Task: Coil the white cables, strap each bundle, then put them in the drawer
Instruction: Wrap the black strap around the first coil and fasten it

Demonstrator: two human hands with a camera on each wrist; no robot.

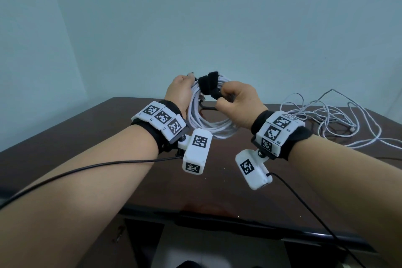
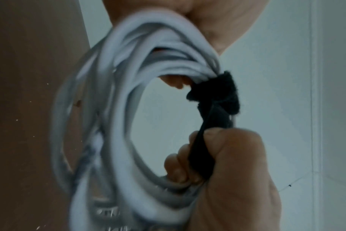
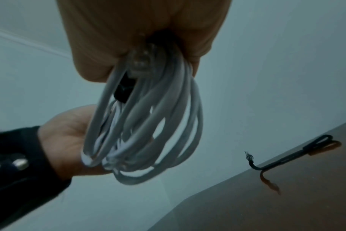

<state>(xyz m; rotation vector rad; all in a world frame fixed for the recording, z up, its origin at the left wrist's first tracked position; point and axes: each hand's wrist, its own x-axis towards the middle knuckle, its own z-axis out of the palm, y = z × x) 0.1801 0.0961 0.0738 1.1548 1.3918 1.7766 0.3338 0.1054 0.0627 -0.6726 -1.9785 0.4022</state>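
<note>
Pinched hard, right there: right hand (image 1: pixel 239 104) with thumb and curled fingers (image 2: pixel 176 165) clamped on the free tail of the black strap (image 1: pixel 210 87), drawing it down and taut. Gripped on the other side by the left hand (image 1: pixel 181 93), fingers curled round the top of the white coil (image 1: pixel 208 124), thumb side pressed against the loops. Held up off the table (image 1: pixel 87 137), coil hanging between both wrists, probably so the strap could pass all the way round without the loops spreading. Wrapped already at least once round the bundle near the top; not yet pressed closed, judging by the tail out in the pinch. From the head view, the big picture: a second white cable (image 1: pixel 339 119) lying loose and tangled on the table to the right, well apart, not yet coiled, and no drawer in sight. From the left wrist, the detail hidden from above: strap bunched where it bit the loops, tail running straight into the pinch. From the right wrist, a clear plug (image 3: pixel 140 59) tucked in against the palm with the loops, plus a thin black strap-like piece (image 3: pixel 298 156) lying on the table beyond, only partly seen from the head view. Needed next, likely: tail folded back and pressed onto itself.
</note>
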